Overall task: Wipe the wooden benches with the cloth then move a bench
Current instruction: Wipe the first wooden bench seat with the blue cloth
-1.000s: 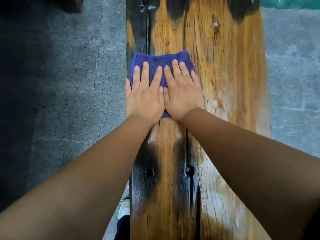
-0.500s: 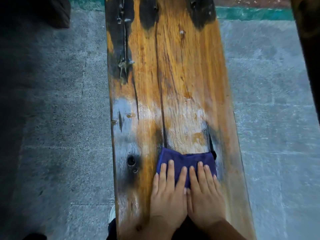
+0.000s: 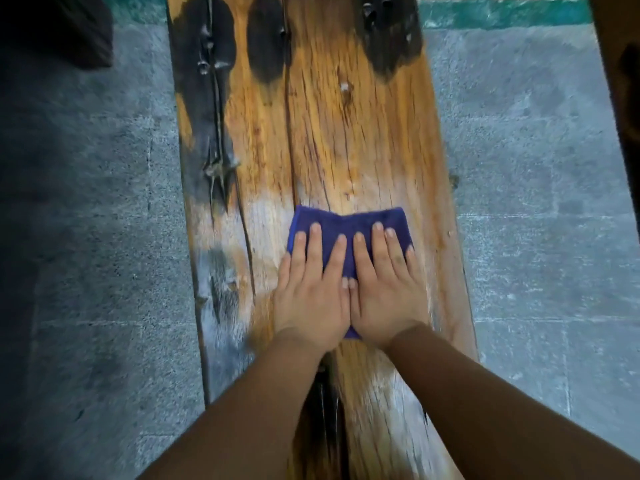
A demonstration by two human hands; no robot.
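A long wooden bench [image 3: 349, 133] with orange grain, dark burnt patches and long cracks runs away from me down the middle of the view. A folded blue cloth [image 3: 349, 221] lies flat on its right half. My left hand [image 3: 313, 289] and my right hand [image 3: 386, 289] press down on the cloth side by side, fingers straight and spread, thumbs touching. Most of the cloth is hidden under my palms; only its far edge and a small corner near my wrists show.
Grey concrete floor [image 3: 540, 168] lies on both sides of the bench. A green painted strip [image 3: 502, 12] crosses the far floor. A dark wooden edge [image 3: 620, 98], perhaps another bench, stands at the far right. A dark shape [image 3: 69, 29] sits at the top left.
Both hands have pushed the cloth forward along the bench, away from me, after pulling it close half a second ago. My forearms are back in view.
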